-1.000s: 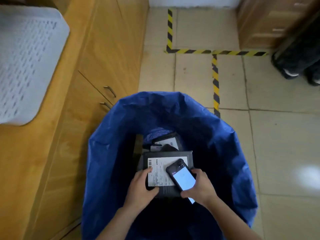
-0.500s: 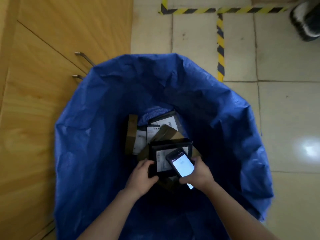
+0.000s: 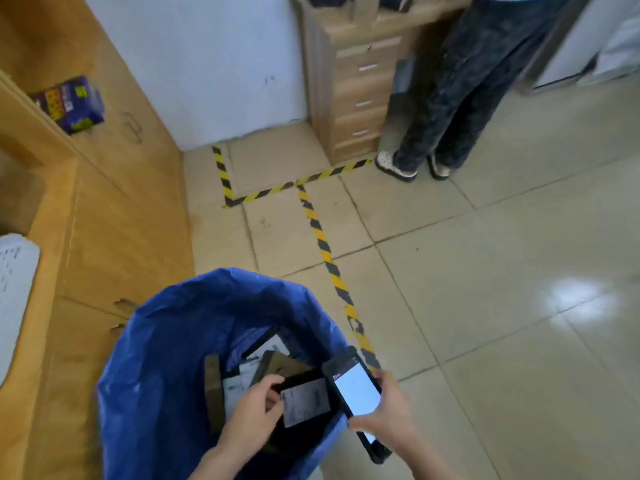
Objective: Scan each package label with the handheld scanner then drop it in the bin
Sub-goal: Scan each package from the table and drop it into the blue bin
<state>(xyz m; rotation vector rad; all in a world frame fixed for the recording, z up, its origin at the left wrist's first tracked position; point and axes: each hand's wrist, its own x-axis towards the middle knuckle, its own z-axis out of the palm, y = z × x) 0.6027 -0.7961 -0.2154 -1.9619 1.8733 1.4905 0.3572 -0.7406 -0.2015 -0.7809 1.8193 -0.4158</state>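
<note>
A bin lined with a blue bag (image 3: 156, 358) stands at the bottom left, against a wooden cabinet. My left hand (image 3: 254, 415) grips a black package with a white label (image 3: 306, 401) over the bin's opening. Just right of it, my right hand (image 3: 388, 415) holds the handheld scanner (image 3: 355, 393), a black phone-like device with a lit white screen. Several other labelled packages (image 3: 270, 348) lie inside the bin below.
A wooden cabinet (image 3: 114, 216) runs along the left, with a blue-purple packet (image 3: 69, 102) on its top. A white tray (image 3: 14, 292) lies at the left edge. Black-yellow tape (image 3: 322, 244) marks the tiled floor. Another person's legs (image 3: 450, 98) stand beside a drawer unit (image 3: 349, 88) at the back.
The view has lifted from inside the bin toward the room. Both hands have moved right and up toward the bin's right rim, still holding the package and the scanner.
</note>
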